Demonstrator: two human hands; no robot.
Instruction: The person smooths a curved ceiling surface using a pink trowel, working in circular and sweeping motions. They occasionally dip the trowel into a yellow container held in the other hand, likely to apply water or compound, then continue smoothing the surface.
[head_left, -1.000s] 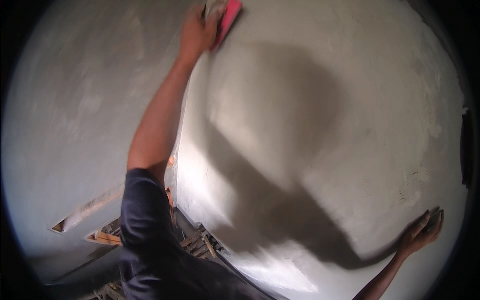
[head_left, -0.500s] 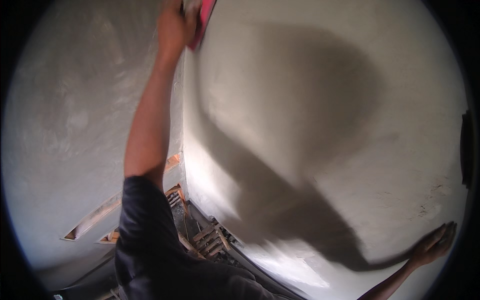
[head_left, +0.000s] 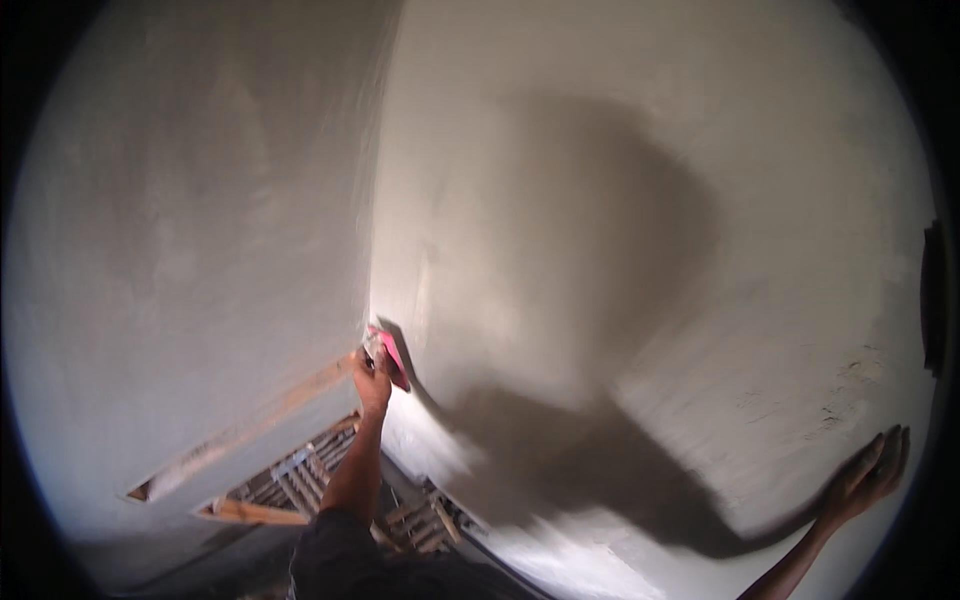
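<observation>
In the corner where two plastered walls meet, my left hand [head_left: 371, 388] is closed around a pink plastering float [head_left: 394, 358]. The float's thin flat plate is up against the right-hand wall [head_left: 800, 250], close to the corner line; its grip is mostly hidden by my fingers. Far to the right, my right hand [head_left: 868, 478] rests on the same wall with its fingers stretched out, holding nothing.
A long slot with a wooden edge [head_left: 260, 420] runs along the left wall [head_left: 190, 230]. Below it, a framed opening [head_left: 260, 513] shows wooden slats [head_left: 310, 470]. More slatted wood [head_left: 425, 520] lies low by the corner. A dark object [head_left: 933, 300] stands at the right rim.
My left hand has come down along the corner with the float, from the top of the view to about mid-height. My right hand stays on the wall, nearly unmoved.
</observation>
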